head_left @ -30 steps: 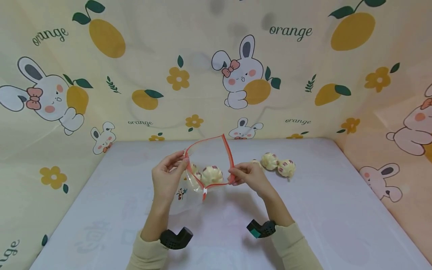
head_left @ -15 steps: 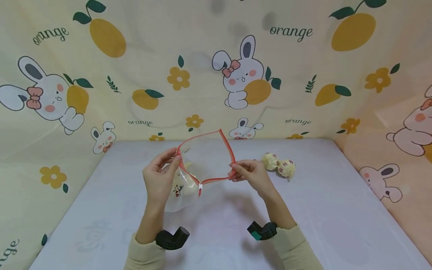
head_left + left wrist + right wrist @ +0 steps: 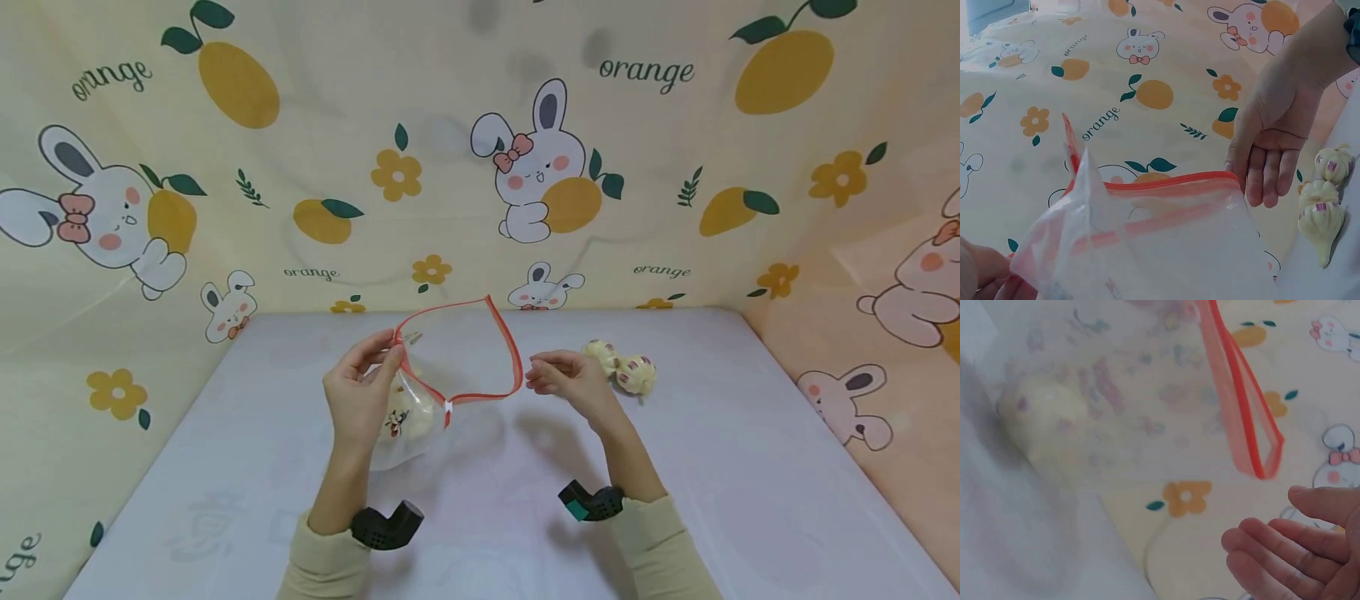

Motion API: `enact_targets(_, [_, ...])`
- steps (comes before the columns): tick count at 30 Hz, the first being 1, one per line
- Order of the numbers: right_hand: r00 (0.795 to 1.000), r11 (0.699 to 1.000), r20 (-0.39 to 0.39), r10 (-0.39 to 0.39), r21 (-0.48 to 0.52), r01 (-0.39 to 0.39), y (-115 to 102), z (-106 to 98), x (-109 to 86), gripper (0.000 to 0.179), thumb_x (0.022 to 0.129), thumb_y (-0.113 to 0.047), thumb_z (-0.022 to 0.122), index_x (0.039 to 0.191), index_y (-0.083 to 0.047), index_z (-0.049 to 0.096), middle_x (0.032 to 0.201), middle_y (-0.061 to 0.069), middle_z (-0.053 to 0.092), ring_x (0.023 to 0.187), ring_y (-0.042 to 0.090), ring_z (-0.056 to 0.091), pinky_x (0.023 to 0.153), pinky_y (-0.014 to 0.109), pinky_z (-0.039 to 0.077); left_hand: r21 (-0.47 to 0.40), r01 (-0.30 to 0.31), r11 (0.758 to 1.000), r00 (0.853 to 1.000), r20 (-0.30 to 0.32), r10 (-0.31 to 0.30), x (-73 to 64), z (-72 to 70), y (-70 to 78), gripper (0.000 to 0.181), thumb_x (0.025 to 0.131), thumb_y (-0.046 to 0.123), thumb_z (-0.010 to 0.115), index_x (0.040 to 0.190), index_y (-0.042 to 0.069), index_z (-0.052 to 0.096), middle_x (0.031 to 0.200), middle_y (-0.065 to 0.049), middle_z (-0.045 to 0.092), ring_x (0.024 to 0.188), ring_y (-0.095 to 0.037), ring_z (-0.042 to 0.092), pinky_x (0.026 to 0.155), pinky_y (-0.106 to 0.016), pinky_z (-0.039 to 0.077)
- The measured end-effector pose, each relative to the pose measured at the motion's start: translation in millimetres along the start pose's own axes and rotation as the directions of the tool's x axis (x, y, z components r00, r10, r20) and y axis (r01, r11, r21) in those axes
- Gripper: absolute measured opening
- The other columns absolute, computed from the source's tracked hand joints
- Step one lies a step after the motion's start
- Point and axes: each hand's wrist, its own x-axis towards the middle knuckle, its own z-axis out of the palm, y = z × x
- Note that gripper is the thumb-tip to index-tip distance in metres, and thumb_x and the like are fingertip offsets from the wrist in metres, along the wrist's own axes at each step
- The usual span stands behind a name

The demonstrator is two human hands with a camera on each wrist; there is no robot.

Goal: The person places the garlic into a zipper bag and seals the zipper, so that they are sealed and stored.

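Note:
My left hand [image 3: 358,396] pinches the left side of the mouth of a clear zip bag [image 3: 480,397] with a red edge and a white slider. The bag hangs with its mouth spread wide. Through its cloudy plastic, garlic [image 3: 1044,415] shows at the bottom; how many bulbs lie there I cannot tell. Just right of the red edge, my right hand [image 3: 573,385] is apart from the bag. Its fingers are relaxed and hold nothing. Behind that hand, loose garlic bulbs [image 3: 637,374] with purple patches lie on the table, partly hidden in the head view.
The white-covered table [image 3: 750,467] runs back to a patterned cloth wall [image 3: 442,92] with rabbits and oranges. More of this cloth stands along both sides. Black wrist cameras [image 3: 386,527] sit on both forearms.
My left hand moved left and lifted the bag, bringing the garlic within. The right hand let go of the red edge and drew back to the right. The loose bulbs stayed put.

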Motion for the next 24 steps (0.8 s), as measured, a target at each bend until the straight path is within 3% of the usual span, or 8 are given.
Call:
enact_targets(7, [0.998,0.993,-0.051,-0.029,-0.115,0.023,7,-16,0.4,0.037,0.095,-0.017,0.061,0.12,0.009,0.059,0.11,0.03,0.067,0.08,-0.002,0.069,0.077,0.023,0.061,0.013,0.018,1.0,1.0,0.002,-0.018,-0.8,0.5,0.5,0.026,0.083,-0.005,0.069,0.108,-0.012,0.067,0.083,0.021,0.067,0.073,0.002,0.061,0.071,-0.01,0.057])
enact_targets(12, [0.995,0.98,-0.073,-0.062,-0.195,0.047,16,-26,3.1,0.036,0.093,-0.016,0.063,0.121,0.007,0.06,0.114,0.03,0.066,0.084,-0.008,0.064,0.077,0.016,0.058,0.021,0.025,0.999,1.0,0.01,-0.025,-0.9,0.7,0.7,0.026,0.083,-0.004,0.069,0.108,-0.011,0.067,0.084,0.021,0.067,0.074,0.002,0.06,0.071,-0.01,0.057])
enact_targets(15, [0.989,0.954,-0.116,-0.09,-0.296,0.052,20,-30,4.6,0.036,0.09,-0.018,0.068,0.119,0.002,0.063,0.113,0.024,0.069,0.092,0.002,0.066,0.08,0.015,0.055,0.027,0.034,0.999,0.999,0.014,-0.034,-1.0,0.7,0.0,0.026,0.083,-0.004,0.069,0.108,-0.011,0.067,0.084,0.021,0.067,0.074,0.002,0.06,0.071,-0.01,0.057])
enact_targets(17, [0.985,0.939,-0.136,-0.106,-0.338,0.055,23,-31,5.4,0.036,0.088,-0.016,0.07,0.118,0.002,0.064,0.114,0.022,0.069,0.1,0.016,0.068,0.086,0.024,0.058,0.03,0.041,0.999,0.999,0.016,-0.042,-1.1,0.7,-0.7,0.026,0.084,-0.003,0.069,0.108,-0.011,0.067,0.084,0.021,0.067,0.074,0.001,0.061,0.071,-0.01,0.057])
enact_targets(21, [0.982,0.941,-0.151,-0.116,-0.334,0.059,29,-33,6.6,0.039,0.086,-0.01,0.072,0.12,0.005,0.061,0.119,0.026,0.065,0.113,0.037,0.063,0.097,0.046,0.054,0.028,0.05,0.998,0.998,0.022,-0.05,-1.1,1.0,-1.8,0.026,0.084,-0.003,0.069,0.109,-0.01,0.067,0.084,0.02,0.067,0.074,0.001,0.061,0.07,-0.011,0.057])
enact_targets(24, [0.98,0.946,-0.162,-0.117,-0.318,0.061,33,-34,7.3,0.042,0.084,-0.008,0.073,0.121,0.007,0.06,0.123,0.027,0.063,0.117,0.039,0.061,0.101,0.048,0.051,0.033,0.049,0.998,0.998,0.026,-0.05,-1.1,1.4,-2.3,0.026,0.084,-0.002,0.069,0.109,-0.01,0.067,0.084,0.02,0.067,0.074,0.001,0.061,0.071,-0.011,0.057])
